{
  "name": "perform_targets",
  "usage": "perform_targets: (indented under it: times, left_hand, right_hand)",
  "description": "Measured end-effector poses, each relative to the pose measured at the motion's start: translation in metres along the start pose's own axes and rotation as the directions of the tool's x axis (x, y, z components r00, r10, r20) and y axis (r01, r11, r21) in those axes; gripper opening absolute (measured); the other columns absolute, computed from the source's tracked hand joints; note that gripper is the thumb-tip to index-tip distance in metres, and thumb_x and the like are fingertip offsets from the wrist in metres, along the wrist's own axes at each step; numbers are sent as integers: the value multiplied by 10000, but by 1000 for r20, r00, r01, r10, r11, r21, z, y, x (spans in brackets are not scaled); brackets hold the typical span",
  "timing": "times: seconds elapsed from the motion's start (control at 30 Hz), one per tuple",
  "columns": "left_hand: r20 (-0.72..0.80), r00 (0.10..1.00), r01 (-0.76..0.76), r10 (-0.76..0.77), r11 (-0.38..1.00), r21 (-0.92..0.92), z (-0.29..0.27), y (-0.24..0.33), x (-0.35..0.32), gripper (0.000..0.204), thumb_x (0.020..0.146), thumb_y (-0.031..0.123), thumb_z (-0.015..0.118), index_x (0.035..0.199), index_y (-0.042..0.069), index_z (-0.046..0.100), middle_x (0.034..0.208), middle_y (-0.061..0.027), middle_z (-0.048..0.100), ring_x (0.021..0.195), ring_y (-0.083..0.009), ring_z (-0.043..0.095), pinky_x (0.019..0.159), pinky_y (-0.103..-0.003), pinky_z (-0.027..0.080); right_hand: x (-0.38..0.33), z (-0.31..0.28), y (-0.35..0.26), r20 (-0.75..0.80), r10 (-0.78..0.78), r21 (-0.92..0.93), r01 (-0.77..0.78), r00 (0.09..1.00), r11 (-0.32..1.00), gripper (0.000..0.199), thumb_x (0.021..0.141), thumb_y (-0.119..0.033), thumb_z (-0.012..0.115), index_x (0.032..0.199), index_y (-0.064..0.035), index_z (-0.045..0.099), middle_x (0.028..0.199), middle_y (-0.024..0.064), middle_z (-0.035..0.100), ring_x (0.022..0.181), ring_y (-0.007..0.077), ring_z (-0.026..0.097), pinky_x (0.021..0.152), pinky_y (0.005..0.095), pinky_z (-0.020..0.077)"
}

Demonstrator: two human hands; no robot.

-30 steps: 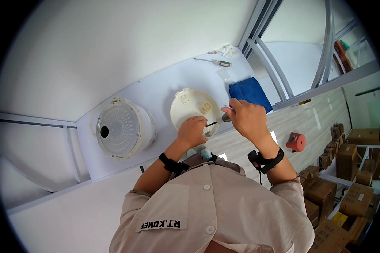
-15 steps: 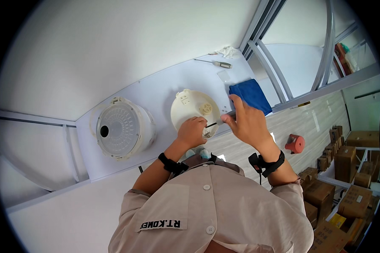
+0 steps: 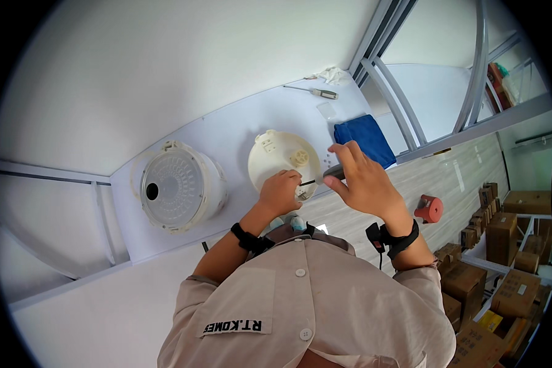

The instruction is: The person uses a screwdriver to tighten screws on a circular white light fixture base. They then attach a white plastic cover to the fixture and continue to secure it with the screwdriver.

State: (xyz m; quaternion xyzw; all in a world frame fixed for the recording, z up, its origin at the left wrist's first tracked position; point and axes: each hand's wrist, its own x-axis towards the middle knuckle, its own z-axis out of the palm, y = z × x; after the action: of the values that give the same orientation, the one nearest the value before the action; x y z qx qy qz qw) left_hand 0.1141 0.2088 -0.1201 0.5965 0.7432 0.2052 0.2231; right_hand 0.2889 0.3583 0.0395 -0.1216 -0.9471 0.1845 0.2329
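A cream round appliance part (image 3: 279,158) lies on the white table (image 3: 227,132), its underside with a small gear-like knob facing up. My left hand (image 3: 280,191) grips its near rim. My right hand (image 3: 363,179) holds a screwdriver (image 3: 326,176) with a grey handle. The black shaft points left at the part's near edge, right beside my left fingers. The index finger of my right hand stretches along the handle and the other fingers curl loosely.
A larger white round housing (image 3: 178,195) with a vented base stands left of the part. A folded blue cloth (image 3: 365,138), a second screwdriver (image 3: 316,92) and a white rag (image 3: 332,74) lie further back. A red object (image 3: 429,208) and cardboard boxes (image 3: 503,245) are on the floor at right.
My right hand has shifted its fingers on the screwdriver handle and moved slightly right. My left hand stays on the part's rim.
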Motion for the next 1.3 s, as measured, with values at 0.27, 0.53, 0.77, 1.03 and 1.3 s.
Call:
perform_targets:
  times: [0.27, 0.53, 0.77, 1.03, 1.3]
  left_hand:
    - [24, 1000, 10, -10, 1000, 9, -1, 2, 3, 475, 666, 265, 892, 1072, 71, 740, 1275, -24, 728, 1202, -254, 670, 965, -396, 586]
    - [-16, 1000, -14, 14, 1000, -8, 1, 0, 0, 476, 668, 279, 895, 1068, 66, 747, 1264, -29, 729, 1183, -260, 678, 953, -400, 590]
    - [51, 999, 7, -8, 1000, 16, -3, 1, 4, 480, 662, 285, 902, 1060, 64, 749, 1274, -35, 732, 1187, -268, 682, 960, -399, 588]
    - [-2, 1000, 9, -9, 1000, -13, 0, -1, 0, 483, 662, 269, 900, 1068, 55, 748, 1295, -42, 728, 1200, -271, 678, 979, -396, 584]
    - [-5, 1000, 29, -29, 1000, -1, -1, -4, 1, 479, 678, 236, 893, 1089, 42, 739, 1321, -55, 711, 1238, -281, 655, 994, -399, 579]
  right_hand:
    - [-6, 21, 21, 197, 225, -283, -165, 954, 945, 268, 979, -235, 745, 1155, -70, 630, 862, 146, 626, 709, 357, 681, 552, 424, 510]
    - [-3, 8, 8, -19, -16, 146, 19, 1000, 989, 270, 979, -207, 756, 1162, -64, 618, 876, 121, 651, 707, 381, 664, 588, 429, 514]
    - [-5, 28, 9, 85, 166, -263, -138, 982, 955, 222, 951, -233, 772, 1051, -79, 647, 798, 95, 634, 659, 320, 677, 538, 403, 507]
    - [0, 6, 7, 121, 63, -64, -55, 991, 996, 217, 910, -213, 791, 1046, -97, 668, 784, 101, 672, 674, 351, 691, 562, 444, 521]
    - [-2, 23, 1, 109, 390, -32, -389, 914, 921, 244, 915, -228, 798, 1027, -44, 683, 776, 153, 758, 715, 379, 736, 604, 459, 549]
